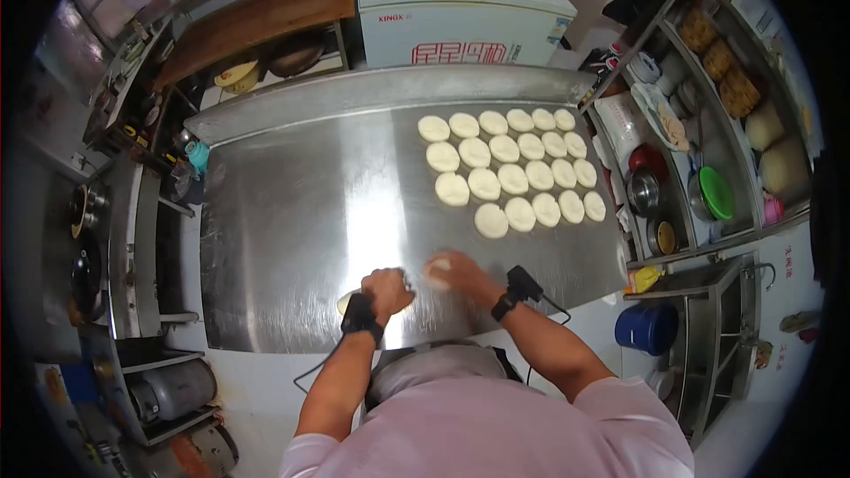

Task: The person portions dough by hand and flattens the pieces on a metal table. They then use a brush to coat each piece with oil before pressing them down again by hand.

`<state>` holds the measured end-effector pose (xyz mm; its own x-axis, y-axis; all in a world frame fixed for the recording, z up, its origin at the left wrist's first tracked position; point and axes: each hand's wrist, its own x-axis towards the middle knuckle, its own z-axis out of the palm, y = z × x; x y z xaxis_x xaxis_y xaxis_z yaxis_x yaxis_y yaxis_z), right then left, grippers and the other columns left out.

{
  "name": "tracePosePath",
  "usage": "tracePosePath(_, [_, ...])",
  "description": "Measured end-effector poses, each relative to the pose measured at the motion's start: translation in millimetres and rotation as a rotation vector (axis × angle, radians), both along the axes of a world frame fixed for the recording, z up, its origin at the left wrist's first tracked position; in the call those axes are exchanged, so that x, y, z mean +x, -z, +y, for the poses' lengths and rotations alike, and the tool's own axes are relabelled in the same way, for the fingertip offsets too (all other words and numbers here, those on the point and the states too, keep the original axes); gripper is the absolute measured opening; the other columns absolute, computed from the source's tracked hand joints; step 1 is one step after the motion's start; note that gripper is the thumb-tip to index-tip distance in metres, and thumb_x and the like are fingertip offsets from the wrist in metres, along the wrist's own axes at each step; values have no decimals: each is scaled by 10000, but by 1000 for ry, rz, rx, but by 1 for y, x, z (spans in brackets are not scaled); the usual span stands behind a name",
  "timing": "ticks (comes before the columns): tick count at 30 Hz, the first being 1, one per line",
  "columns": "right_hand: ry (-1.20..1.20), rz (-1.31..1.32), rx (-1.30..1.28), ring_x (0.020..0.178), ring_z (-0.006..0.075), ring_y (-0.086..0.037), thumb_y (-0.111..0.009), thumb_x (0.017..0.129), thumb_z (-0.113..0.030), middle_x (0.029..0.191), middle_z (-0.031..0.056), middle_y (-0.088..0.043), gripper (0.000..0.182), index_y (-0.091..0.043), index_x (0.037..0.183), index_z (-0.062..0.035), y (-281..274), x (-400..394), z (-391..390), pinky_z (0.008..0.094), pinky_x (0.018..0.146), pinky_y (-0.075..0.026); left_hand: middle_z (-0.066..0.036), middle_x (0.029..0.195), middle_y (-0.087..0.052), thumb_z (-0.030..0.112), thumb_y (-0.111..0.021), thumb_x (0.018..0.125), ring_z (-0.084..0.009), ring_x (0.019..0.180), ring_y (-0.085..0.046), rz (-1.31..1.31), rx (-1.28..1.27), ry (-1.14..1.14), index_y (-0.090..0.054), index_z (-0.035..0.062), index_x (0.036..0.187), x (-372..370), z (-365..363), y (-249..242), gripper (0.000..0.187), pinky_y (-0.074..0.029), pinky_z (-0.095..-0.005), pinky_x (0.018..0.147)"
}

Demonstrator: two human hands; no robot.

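Rows of flat, round dough pieces (513, 179) lie on the right half of a steel worktop (283, 212). Near the front edge, my left hand (388, 293) has its fingers curled in; whether they hold something I cannot make out. A pale piece of dough (344, 303) shows beside it, partly behind the wrist. My right hand (450, 272), slightly blurred, is closed around a pale lump of dough (437, 269), just right of my left hand and below the rows. Both wrists wear black straps with small devices.
A white chest freezer (460, 18) stands behind the worktop's raised back edge. Shelves (708, 124) with bowls and a green basin (715, 193) line the right side. A blue bucket (646, 328) sits at the right front. Gas cylinders (181, 389) are at the lower left.
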<state>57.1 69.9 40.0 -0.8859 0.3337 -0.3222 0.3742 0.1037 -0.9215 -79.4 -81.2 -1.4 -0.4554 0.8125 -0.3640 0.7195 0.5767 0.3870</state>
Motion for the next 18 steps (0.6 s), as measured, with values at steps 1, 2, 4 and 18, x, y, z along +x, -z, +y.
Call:
tracePosePath(1, [134, -72, 139, 988, 325, -636, -731, 826, -310, 1061, 201, -675, 423, -655, 1098, 5, 15, -3, 22, 390, 868, -499, -166, 870, -729, 297, -654, 758, -357, 866, -705, -5, -21, 0, -742, 73, 824, 2, -3, 1, 250, -573, -431, 765])
tracePosePath(2, [167, -171, 353, 1012, 355, -623, -731, 830, -321, 1088, 220, -647, 473, -617, 1129, 27, 27, -5, 43, 402, 867, -503, -145, 872, -731, 223, -620, 732, -342, 897, -691, 51, 22, 25, -737, 85, 839, 6, -7, -1, 210, -568, -430, 782])
tracePosePath(4, [196, -279, 555, 1036, 385, -611, -731, 834, -332, 1114, 239, -620, 523, -580, 1160, 48, 49, -7, 65, 413, 866, -506, -123, 878, -731, 256, -659, 722, -324, 904, -678, 63, 0, 24, -734, 96, 859, 9, -10, 2, 223, -555, -420, 804])
tracePosePath(18, [167, -105, 1165, 1229, 388, -530, -620, 892, -522, 1328, 293, -526, 754, -502, 1319, 88, 17, -76, 99, 431, 1048, -424, -83, 862, -717, 243, -700, 707, -287, 875, -648, 65, 151, -9, -704, 108, 808, 9, -14, 0, 169, -526, -410, 788])
